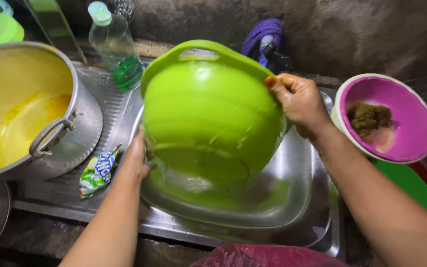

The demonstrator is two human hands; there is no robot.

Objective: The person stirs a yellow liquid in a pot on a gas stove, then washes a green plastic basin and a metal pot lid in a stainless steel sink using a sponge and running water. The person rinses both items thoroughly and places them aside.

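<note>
Head view: a lime-green plastic basin (pixel 208 123) is held tilted over a steel sink (pixel 292 188), its outer underside turned toward the camera and its rim handle at 12 o'clock. The right hand (pixel 300 101) is closed on the basin's rim at 2 o'clock, fingers curled over the edge and thumb on the outer wall. The left hand (pixel 137 155) presses against the basin's lower wall at 8 o'clock; its fingers are hidden behind the basin, so how far they are open cannot be told. The basin's green shows mirrored in the wet steel of the sink below it. At 9 o'clock from the basin a large metal pot (pixel 30 113) with a yellow-stained inside and a loop handle stands on the ribbed draining board (pixel 107 104). Just beside the pot, at 7 o'clock from the basin and near the left wrist, lies a small crumpled green sachet (pixel 96 170). At 11 o'clock a clear bottle (pixel 114 47) with green liquid in its lower part and a pale green cap stands near the wall. At 3 o'clock a pink bowl (pixel 386 118) with a white rim holds a brownish-green clump. At 1 o'clock, behind the basin, a tap wrapped in purple material (pixel 263 37) is partly hidden. A dark red plastic surface (pixel 268 257) shows at 6 o'clock.
</note>
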